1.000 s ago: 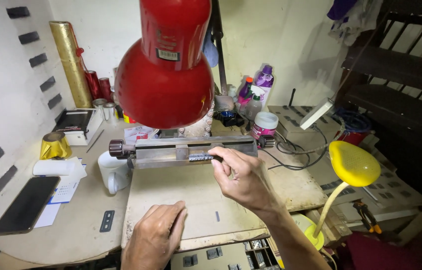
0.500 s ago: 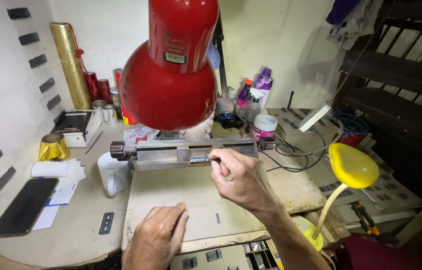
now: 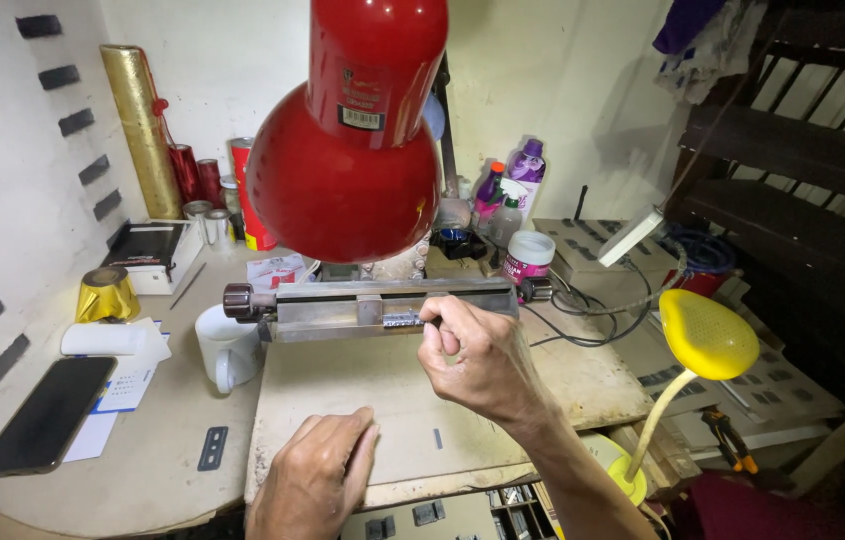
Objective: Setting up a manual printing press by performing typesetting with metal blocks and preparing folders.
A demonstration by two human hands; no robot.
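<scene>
Metal, grey and long, forms the clamp bar (image 3: pixel 383 305) that lies across the far edge of the pale work board (image 3: pixel 343 400) on the counter (image 3: pixel 93 470); a dark round knob (image 3: pixel 239 300) closes its left end. The right hand (image 3: pixel 473 360) is curled at the front face of the bar, just right of its middle, with thumb and forefinger pinched together on a small row of metal type pieces (image 3: pixel 403 319) seated in the bar. The remaining fingers are folded toward the palm. The left hand (image 3: pixel 318 480) rests palm down on the near edge of the board, fingers loosely extended and together, holding nothing. A red lamp shade (image 3: pixel 348 180) hangs directly above the bar and hides part of the counter's back edge. A white mug (image 3: pixel 226 345) stands just beside the board's far left corner, below the knob. A black phone (image 3: pixel 43 415) lies near the left edge of the counter, partly over white papers (image 3: pixel 128 375), with a roll of white paper (image 3: pixel 103 340) behind it. A small gold foil roll (image 3: pixel 106 295) sits further back on the left, and a tall gold foil roll (image 3: pixel 143 130) leans in the back left corner. A yellow lamp (image 3: pixel 708 335) stands off the counter's right edge. Bottles (image 3: pixel 513 190) crowd the back edge.
</scene>
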